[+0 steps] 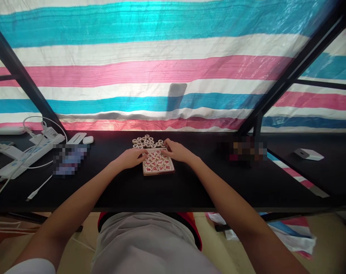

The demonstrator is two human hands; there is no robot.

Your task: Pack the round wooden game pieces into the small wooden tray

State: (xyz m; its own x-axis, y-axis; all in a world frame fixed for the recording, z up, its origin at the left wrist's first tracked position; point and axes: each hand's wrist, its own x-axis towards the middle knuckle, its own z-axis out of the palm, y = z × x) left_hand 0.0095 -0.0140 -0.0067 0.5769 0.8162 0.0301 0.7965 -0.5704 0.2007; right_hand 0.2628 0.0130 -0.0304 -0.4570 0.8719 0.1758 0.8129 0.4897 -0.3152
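A shallow box (158, 171) on the black table holds rows of round Chinese chess pieces (154, 163) with red characters. Behind its far edge lies a loose cluster of chess pieces (143, 142) with dark characters. My left hand (130, 158) is at the box's far left corner, its thumb and fingertips closed about the rim. At the far right corner is my right hand (179, 150). Its thumb reaches over the box's pieces, while the forefinger stretches beyond the rim beside the loose pieces, apart from the thumb. Both hands partly cover the back row.
To the left are a white power strip (30, 156) with plugs and cables, a blurred phone-like item (72, 160) and a white earphone case (88, 139). On the right sit a blurred dark item (244, 148) and a white charger (309, 154). A striped sheet (161, 72) hangs behind the table.
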